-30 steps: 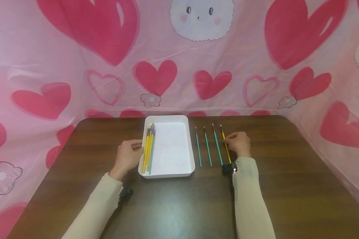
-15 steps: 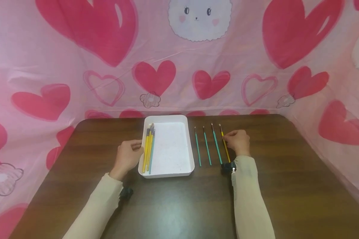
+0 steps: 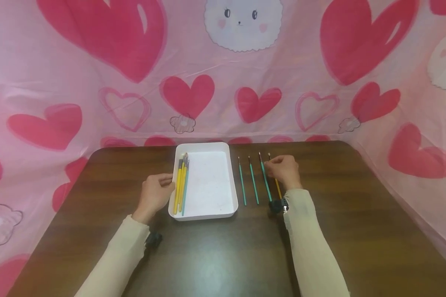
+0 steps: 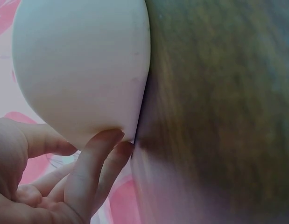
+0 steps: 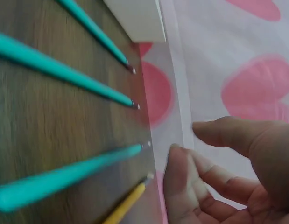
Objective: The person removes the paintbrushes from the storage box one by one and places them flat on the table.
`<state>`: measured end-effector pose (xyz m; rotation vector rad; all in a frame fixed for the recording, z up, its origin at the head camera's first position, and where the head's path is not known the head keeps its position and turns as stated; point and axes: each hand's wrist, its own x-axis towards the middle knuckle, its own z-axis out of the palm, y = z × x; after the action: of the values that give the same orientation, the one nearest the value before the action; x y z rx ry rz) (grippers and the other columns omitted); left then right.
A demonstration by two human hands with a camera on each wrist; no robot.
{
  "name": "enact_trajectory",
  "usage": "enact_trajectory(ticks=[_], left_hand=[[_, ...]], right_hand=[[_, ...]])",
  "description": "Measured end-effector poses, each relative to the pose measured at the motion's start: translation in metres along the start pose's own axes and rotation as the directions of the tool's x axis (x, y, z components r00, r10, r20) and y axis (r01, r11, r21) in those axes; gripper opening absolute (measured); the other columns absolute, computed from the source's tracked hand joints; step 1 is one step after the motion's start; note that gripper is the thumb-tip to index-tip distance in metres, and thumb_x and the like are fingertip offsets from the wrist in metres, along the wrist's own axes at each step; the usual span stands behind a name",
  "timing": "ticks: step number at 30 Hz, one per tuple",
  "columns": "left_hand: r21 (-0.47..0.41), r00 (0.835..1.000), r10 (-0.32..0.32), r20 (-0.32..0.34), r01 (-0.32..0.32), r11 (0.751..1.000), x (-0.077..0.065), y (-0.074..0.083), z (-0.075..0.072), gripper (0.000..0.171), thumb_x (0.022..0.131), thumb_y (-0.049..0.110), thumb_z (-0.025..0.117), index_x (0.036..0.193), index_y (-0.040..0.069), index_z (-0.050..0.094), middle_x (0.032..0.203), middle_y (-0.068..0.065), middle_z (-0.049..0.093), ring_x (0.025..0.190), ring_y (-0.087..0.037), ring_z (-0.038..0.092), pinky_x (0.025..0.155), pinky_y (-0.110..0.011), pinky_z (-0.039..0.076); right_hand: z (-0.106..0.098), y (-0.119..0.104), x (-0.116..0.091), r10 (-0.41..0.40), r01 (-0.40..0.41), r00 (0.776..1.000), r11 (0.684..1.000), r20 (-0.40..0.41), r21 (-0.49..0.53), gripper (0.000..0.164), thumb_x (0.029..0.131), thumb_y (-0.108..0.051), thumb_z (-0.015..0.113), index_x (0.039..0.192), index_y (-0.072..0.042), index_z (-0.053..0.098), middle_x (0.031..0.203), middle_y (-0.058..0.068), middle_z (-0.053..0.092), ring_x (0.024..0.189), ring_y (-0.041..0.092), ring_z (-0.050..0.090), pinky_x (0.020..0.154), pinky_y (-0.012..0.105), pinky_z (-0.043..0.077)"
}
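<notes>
My left hand (image 3: 155,196) pinches the left wall of a white tray (image 3: 208,215); in the left wrist view its fingertips (image 4: 111,135) press the outer side and the thumb lies over the rim. Several yellow paintbrushes (image 3: 178,187) and a teal one (image 3: 185,194) lie along the tray's left side. My right hand (image 3: 285,169) is over the table, thumb and fingers apart with nothing between them. Its fingertips overlap the third teal paintbrush (image 3: 265,181) in the head view. Below the palm, partly hidden, lies a yellow paintbrush (image 3: 278,189).
Two more teal paintbrushes (image 3: 243,181) (image 3: 254,183) lie side by side between the tray and the right hand. All stand on a brown wooden table (image 3: 208,255). A pink cloth with hearts (image 3: 223,123) hangs behind the table and at both sides.
My right hand has come away from the yellow paintbrush and shifted left to the teal paintbrush beside it. The left hand keeps its place at the tray. The head view has turned slightly right.
</notes>
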<state>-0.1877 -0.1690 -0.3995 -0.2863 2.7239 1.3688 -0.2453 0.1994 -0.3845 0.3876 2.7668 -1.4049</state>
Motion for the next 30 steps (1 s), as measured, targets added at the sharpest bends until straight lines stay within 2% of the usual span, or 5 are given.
enact_trajectory(ticks=[7,11,20,26,30], left_hand=[[0.003,1.000,0.016,0.001,-0.016,1.000,-0.001,-0.001,-0.002,0.048,0.100,0.025,0.062,0.144,0.006,0.057,0.142,-0.018,0.063,0.125,-0.037,0.065,0.102,-0.051,0.054],[0.010,1.000,0.011,0.007,-0.011,1.000,-0.001,-0.002,-0.003,0.048,0.100,0.026,0.062,0.144,0.006,0.057,0.141,-0.018,0.063,0.125,-0.037,0.064,0.103,-0.052,0.053],[0.026,0.997,-0.009,0.080,0.007,1.000,-0.002,0.000,-0.010,0.050,0.099,0.024,0.063,0.144,0.004,0.056,0.140,-0.020,0.062,0.123,-0.037,0.063,0.104,-0.053,0.053],[0.018,0.998,-0.021,0.060,0.020,1.000,-0.003,0.001,-0.008,0.049,0.098,0.025,0.064,0.143,0.005,0.057,0.138,-0.019,0.063,0.119,-0.035,0.066,0.101,-0.051,0.056],[0.011,0.999,-0.012,0.031,0.012,1.000,-0.003,0.001,-0.004,0.048,0.099,0.024,0.064,0.142,0.004,0.057,0.137,-0.019,0.064,0.117,-0.035,0.067,0.100,-0.051,0.056]], right_hand=[[0.020,-0.022,0.001,-0.086,0.076,0.994,0.985,0.065,0.154,0.028,0.095,-0.021,0.071,0.110,0.002,0.071,0.113,0.021,0.073,0.070,0.013,0.074,0.077,0.035,0.064],[0.032,-0.040,-0.006,-0.128,0.095,0.982,0.969,0.137,0.227,0.025,0.094,-0.015,0.072,0.110,0.005,0.070,0.109,0.021,0.073,0.069,0.014,0.072,0.075,0.034,0.064],[0.063,-0.079,-0.019,-0.154,0.128,0.958,0.984,0.243,0.122,0.021,0.092,-0.019,0.075,0.104,-0.002,0.073,0.098,0.015,0.075,0.075,0.018,0.075,0.079,0.034,0.063],[0.090,-0.093,-0.027,-0.137,0.133,0.954,0.991,0.268,0.032,0.022,0.090,-0.024,0.077,0.099,-0.004,0.073,0.089,0.010,0.075,0.071,0.017,0.075,0.085,0.037,0.061],[0.106,-0.102,-0.032,-0.115,0.121,0.954,0.993,0.277,-0.007,0.022,0.089,-0.025,0.078,0.096,-0.005,0.074,0.082,0.009,0.076,0.070,0.016,0.073,0.082,0.035,0.058]])
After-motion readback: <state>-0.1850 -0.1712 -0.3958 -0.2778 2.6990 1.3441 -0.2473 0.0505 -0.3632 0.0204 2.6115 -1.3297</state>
